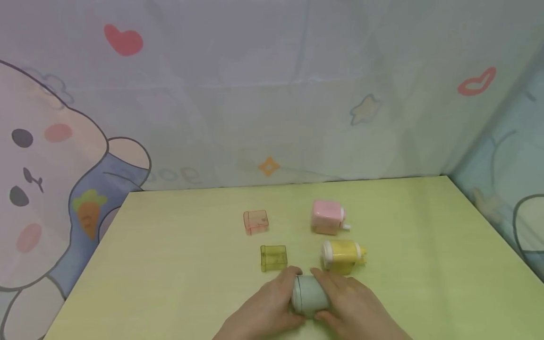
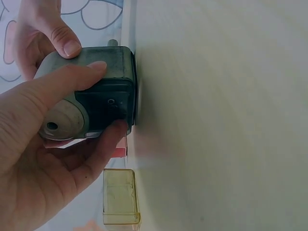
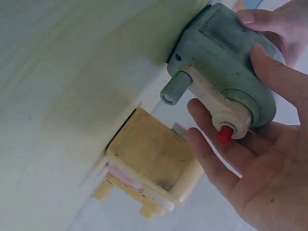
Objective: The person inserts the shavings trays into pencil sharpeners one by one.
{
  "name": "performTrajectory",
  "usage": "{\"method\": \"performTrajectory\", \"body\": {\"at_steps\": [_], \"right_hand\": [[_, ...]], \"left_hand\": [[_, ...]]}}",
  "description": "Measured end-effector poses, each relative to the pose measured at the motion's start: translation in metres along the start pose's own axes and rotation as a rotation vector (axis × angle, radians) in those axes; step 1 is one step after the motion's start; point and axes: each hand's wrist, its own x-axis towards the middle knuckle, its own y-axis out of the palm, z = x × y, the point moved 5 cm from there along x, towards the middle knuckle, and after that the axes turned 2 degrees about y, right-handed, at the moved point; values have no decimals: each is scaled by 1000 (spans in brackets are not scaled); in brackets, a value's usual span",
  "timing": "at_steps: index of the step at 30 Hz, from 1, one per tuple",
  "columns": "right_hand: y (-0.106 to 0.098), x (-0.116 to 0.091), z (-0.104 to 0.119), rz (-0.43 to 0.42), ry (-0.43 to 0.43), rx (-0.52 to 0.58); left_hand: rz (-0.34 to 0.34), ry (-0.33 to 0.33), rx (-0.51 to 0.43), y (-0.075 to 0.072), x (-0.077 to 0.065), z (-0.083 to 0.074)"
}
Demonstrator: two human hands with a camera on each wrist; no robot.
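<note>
A grey-green crank pencil sharpener (image 1: 312,295) lies near the table's front edge between both hands. My left hand (image 1: 272,302) grips it from the left, thumb on one flat side and fingers on the opposite side. In the left wrist view its face shows a round pencil hole and a dark compartment (image 2: 103,106). My right hand (image 1: 352,302) holds the other end, where the right wrist view shows a pale crank arm (image 3: 211,96) with a green knob and red tip. Just behind the right hand lies a yellow pencil sharpener (image 1: 343,255).
A pink pencil sharpener (image 1: 327,217) sits further back. Two see-through shavings drawers, one yellow (image 1: 274,258) and one pink (image 1: 256,222), lie left of the sharpeners on the pale yellow table (image 1: 170,264). A printed cloth (image 1: 238,94) hangs behind the table.
</note>
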Motion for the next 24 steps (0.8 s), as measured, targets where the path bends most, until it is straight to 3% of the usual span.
{"method": "performTrajectory", "body": {"at_steps": [6, 11, 16, 24], "right_hand": [[1, 0, -2, -41, -26, -59], [0, -2, -4, -43, -21, -37], [-4, -2, -6, -69, -9, 2], [-19, 1, -5, -202, -116, -22]], "left_hand": [[19, 21, 98, -3, -1, 1], [42, 31, 151, -3, -2, 1], [19, 61, 284, -7, -4, 1], [2, 106, 405, -21, -10, 4]]}}
